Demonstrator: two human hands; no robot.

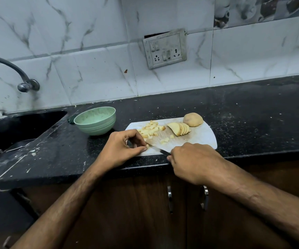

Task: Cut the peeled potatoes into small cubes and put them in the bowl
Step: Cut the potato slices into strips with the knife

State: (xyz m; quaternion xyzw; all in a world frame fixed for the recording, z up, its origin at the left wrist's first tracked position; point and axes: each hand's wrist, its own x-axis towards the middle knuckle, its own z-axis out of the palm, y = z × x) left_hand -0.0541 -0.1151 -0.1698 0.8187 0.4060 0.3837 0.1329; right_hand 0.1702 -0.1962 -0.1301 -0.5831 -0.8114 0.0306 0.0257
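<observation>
Nearest us, our right hand [192, 159] curls around the knife [158, 147] handle at the front edge of the white cutting board [204, 136], the blade angled left across the board toward our other hand. Our left hand [122, 149] rests on the board's front left corner, thumb and fingertips pinching a small potato piece [147, 146] right against the blade.

Just beyond the blade, a few loose cubes [165, 140] lie in the middle of the board. Behind our left hand's fingers sits the pile of diced potato [150, 130], touching them at its near edge. To the right of the pile, a fan of potato slices [180, 129] leans together, and behind it at the board's far right corner rests a whole peeled potato [193, 119].

The green bowl [95, 121] stands on the black counter [253, 112] just left of the board, beyond our left hand. Farther left lie the sink [19, 128] and tap [13, 72]; a wall socket [164, 48] sits above.
</observation>
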